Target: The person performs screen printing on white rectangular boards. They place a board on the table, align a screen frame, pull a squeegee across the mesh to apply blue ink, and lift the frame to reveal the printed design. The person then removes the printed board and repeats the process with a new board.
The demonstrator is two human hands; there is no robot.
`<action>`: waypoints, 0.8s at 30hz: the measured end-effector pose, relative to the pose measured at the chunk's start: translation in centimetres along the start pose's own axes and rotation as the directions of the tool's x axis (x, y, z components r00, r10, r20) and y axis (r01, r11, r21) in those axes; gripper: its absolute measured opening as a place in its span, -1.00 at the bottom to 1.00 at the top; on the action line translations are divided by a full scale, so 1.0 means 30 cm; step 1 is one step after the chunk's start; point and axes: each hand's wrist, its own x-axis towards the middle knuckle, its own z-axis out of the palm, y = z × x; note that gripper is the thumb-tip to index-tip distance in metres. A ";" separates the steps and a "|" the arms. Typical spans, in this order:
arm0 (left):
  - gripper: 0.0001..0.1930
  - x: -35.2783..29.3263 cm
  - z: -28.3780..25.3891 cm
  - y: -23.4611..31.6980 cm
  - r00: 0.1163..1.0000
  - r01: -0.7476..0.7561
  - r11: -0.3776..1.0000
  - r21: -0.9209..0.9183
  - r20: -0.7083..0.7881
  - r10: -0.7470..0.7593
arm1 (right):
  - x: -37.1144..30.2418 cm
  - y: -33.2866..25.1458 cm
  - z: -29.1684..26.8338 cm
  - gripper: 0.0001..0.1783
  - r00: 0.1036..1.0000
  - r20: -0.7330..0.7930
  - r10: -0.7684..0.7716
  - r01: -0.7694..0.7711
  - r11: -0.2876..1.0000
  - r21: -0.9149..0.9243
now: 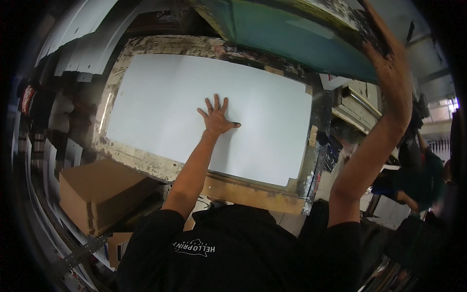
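Observation:
My left hand (pixel 215 118) lies flat, fingers spread, on a large white sheet (pixel 155 97). Notches show at the sheet's right-hand corners. Under it is a worn, paint-stained printing table (pixel 146 163). Beyond the sheet, a screen printing frame (pixel 340 22) with green mesh (pixel 277 39) stands tilted up from the table. At upper right, my raised right hand (pixel 391 65) grips this frame by its right end. Some of its fingers are hidden along the frame's edge.
Brown cardboard boxes (pixel 102 192) sit at the lower left, close to the table. White sheets (pixel 85 39) hang or stand at the upper left. Beyond my right arm, another person (pixel 421 182) in dark clothes is partly visible. A grey metal unit (pixel 357 104) stands right of the table.

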 end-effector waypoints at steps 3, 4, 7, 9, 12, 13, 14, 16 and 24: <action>0.30 0.005 0.024 0.025 1.000 -0.007 1.000 0.001 -0.021 0.007 | 0.001 -0.049 0.013 -0.32 0.995 0.053 -0.087 0.080 0.989 0.120; 0.30 0.005 0.031 0.034 1.000 -0.007 1.000 0.012 -0.021 0.008 | 0.002 -0.083 0.002 -0.19 0.981 0.120 -0.150 0.124 0.971 0.205; 0.30 0.000 0.048 0.041 1.000 0.000 1.000 0.024 -0.030 0.001 | 0.040 -0.140 -0.071 0.01 0.906 0.367 -0.212 0.066 0.926 0.372; 0.31 -0.002 0.052 0.038 0.999 -0.003 1.000 0.013 -0.050 0.004 | 0.019 -0.115 -0.073 -0.13 0.941 0.317 -0.118 0.038 0.968 0.249; 0.27 -0.013 0.021 0.067 1.000 -0.008 0.999 0.045 0.009 0.008 | -0.039 -0.020 0.017 -0.38 0.997 -0.026 -0.066 0.063 0.994 -0.088; 0.28 -0.011 0.016 0.078 1.000 0.018 0.998 0.054 0.015 -0.019 | -0.039 -0.035 0.015 -0.36 0.991 -0.020 -0.130 0.126 0.984 -0.123; 0.28 -0.019 0.013 0.075 1.000 0.010 0.999 0.053 0.021 -0.011 | -0.048 -0.053 0.011 -0.33 0.981 -0.014 -0.191 0.187 0.969 -0.159; 0.28 -0.024 0.016 0.074 1.000 -0.008 0.999 0.040 0.011 0.008 | -0.082 -0.091 0.007 -0.32 0.990 0.010 -0.140 0.137 0.953 -0.272; 0.19 -0.091 -0.014 0.092 0.918 -0.146 0.985 -0.087 -0.383 0.102 | -0.280 -0.230 0.070 -0.20 0.991 0.038 -0.130 0.135 0.925 -0.355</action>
